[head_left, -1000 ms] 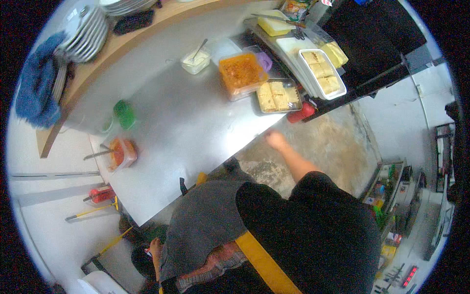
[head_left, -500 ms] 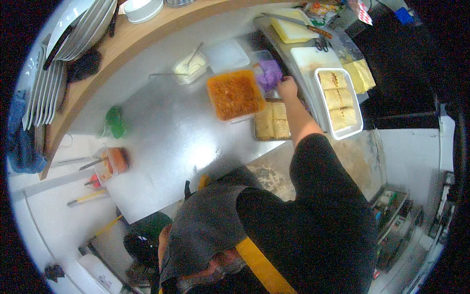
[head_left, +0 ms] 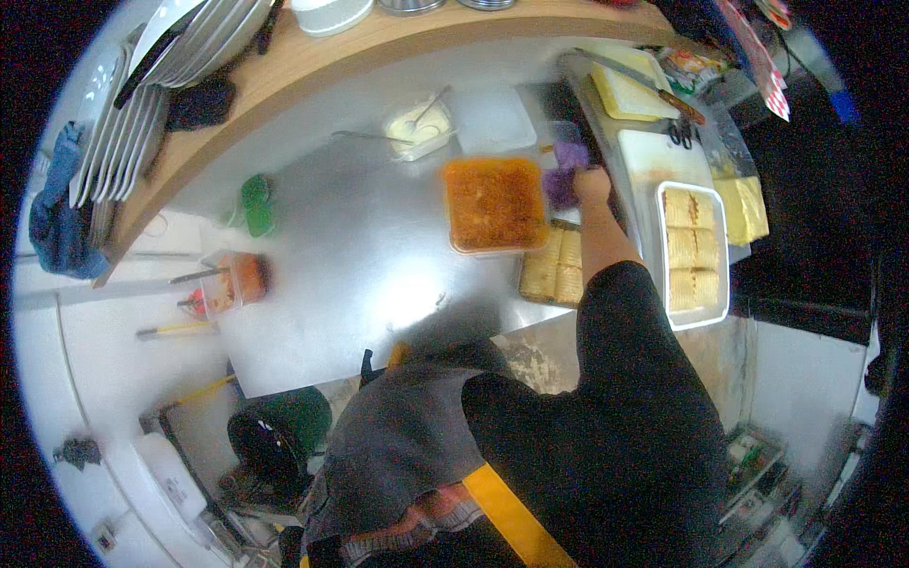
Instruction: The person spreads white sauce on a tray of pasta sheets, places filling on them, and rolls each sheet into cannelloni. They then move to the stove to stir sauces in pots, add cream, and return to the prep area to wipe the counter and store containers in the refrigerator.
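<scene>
My right hand [head_left: 593,186] reaches over the metal worktop, fingers closed at the edge of a crumpled purple cloth [head_left: 565,176]. Motion blurs the cloth, and the fingertips are partly hidden. Just left of it sits a square tub of orange-brown filling [head_left: 496,204]. Below my wrist is a tray of ridged, pale yellow rolls [head_left: 552,263], partly covered by my forearm. A white tray of similar rolls [head_left: 692,248] stands to the right. My left hand is out of sight.
A tub of white cream with a spoon [head_left: 418,131] and a translucent lid [head_left: 495,119] lie at the back. A long knife [head_left: 636,80] rests across a yellow tub, near scissors [head_left: 680,134] and a white board [head_left: 656,156]. Plates [head_left: 123,142] stand on the wooden shelf [head_left: 426,43].
The whole view has shifted, so the worktop's things sit farther right in it. My right hand stays by the purple cloth, which has changed shape and now shows as two lumps.
</scene>
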`<state>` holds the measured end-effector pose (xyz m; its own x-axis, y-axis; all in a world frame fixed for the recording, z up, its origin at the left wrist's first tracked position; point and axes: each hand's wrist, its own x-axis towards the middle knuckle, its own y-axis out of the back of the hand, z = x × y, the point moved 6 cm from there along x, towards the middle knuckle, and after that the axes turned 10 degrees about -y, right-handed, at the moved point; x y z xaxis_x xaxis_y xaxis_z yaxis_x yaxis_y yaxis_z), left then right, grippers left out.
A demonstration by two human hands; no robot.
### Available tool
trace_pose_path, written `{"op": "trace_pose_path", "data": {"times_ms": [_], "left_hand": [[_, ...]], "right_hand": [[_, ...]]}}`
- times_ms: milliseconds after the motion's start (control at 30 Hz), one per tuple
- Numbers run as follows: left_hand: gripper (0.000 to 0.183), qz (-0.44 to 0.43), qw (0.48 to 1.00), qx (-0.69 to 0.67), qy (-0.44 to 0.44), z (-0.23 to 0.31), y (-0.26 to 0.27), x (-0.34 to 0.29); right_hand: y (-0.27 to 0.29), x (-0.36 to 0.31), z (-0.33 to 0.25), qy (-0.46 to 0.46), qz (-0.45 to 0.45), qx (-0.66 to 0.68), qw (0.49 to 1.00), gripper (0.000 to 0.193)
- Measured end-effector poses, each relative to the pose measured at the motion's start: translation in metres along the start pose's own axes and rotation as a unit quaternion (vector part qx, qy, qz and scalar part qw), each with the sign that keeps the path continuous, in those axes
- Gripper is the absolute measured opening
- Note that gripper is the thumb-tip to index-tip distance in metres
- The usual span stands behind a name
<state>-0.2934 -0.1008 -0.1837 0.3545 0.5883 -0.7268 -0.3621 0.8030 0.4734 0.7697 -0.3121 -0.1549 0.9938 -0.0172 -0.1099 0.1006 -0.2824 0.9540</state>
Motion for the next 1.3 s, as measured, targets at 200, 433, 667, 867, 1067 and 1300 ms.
{"op": "trace_pose_path", "data": {"times_ms": [200, 433, 667, 867, 1067, 1300], "left_hand": [[0.041, 0.012, 0.999, -0.006, 0.031, -0.002, -0.012, -0.041], [0.042, 0.009, 0.999, -0.012, 0.044, -0.009, -0.031, -0.062], [0.042, -0.004, 1.0, -0.007, 0.029, -0.024, -0.04, -0.056], [0.043, -0.025, 0.999, 0.023, -0.022, -0.021, -0.053, -0.033], [0.043, -0.019, 0.989, 0.138, -0.048, 0.036, -0.037, -0.02], [0.036, 0.226, 0.968, -0.079, -0.072, 0.114, 0.042, -0.03]], "right_hand": [[-0.01, 0.009, -0.005, 0.025, 0.088, 0.065, 0.994, 0.031], [-0.039, 0.026, 0.012, 0.086, 0.025, -0.134, 0.987, 0.029], [-0.031, -0.003, 0.066, -0.161, -0.197, 0.253, 0.933, 0.026], [0.038, -0.06, 0.038, -0.21, -0.238, 0.527, 0.788, 0.012], [0.141, -0.117, -0.027, -0.039, -0.212, 0.485, 0.848, 0.016], [0.168, -0.287, -0.154, 0.147, -0.259, 0.312, 0.902, 0.014]]}}
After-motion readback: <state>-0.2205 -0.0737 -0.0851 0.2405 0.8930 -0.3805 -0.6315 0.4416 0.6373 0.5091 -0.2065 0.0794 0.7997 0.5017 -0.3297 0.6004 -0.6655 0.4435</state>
